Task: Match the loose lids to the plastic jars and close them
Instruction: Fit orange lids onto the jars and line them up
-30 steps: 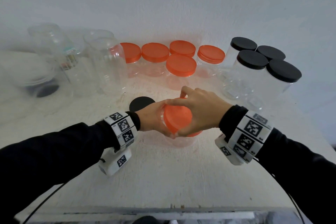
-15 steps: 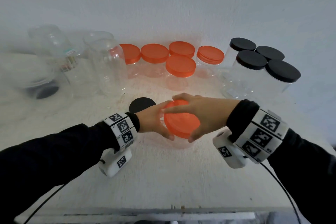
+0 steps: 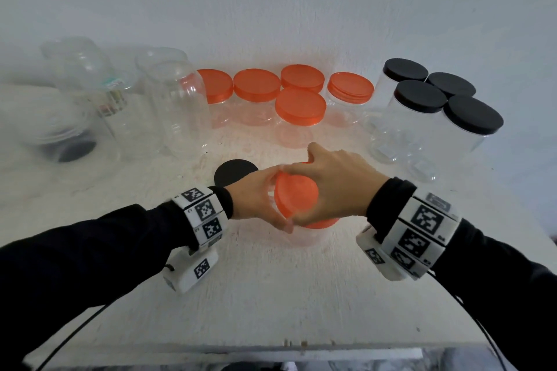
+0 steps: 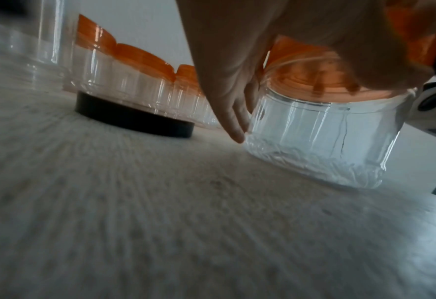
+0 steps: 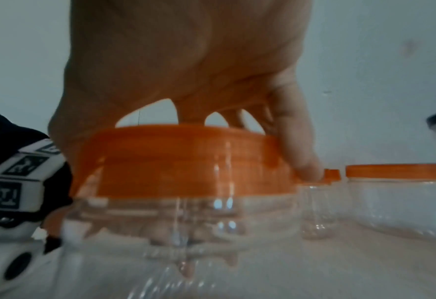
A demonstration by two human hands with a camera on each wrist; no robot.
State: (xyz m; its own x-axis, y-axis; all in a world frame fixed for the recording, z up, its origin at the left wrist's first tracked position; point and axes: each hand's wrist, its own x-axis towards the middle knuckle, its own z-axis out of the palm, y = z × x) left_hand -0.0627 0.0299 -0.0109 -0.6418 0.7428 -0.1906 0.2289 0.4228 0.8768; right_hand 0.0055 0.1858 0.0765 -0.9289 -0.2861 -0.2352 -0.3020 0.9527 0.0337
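Observation:
A short clear plastic jar [image 3: 304, 236] [image 4: 321, 139] [image 5: 181, 222] stands on the white table in front of me. An orange lid [image 3: 297, 194] [image 5: 186, 159] sits on its mouth. My right hand [image 3: 334, 187] [image 5: 186, 66] covers the lid from above, fingers curled round its rim. My left hand [image 3: 259, 199] [image 4: 227, 66] wraps the jar's left side, fingers reaching down its wall. A loose black lid [image 3: 235, 171] [image 4: 132, 117] lies flat on the table just behind my left hand.
Several orange-lidded short jars [image 3: 300, 108] line the wall behind. Tall jars with black lids [image 3: 422, 111] stand at the back right. Open tall clear jars [image 3: 177, 105] stand at the back left, one with a dark lid [image 3: 75, 149] showing through it. The table's front edge [image 3: 271, 349] is near.
My right hand has twisted round on the orange lid, its wrist swinging back and forth, while the left hand has kept hold of the jar in place.

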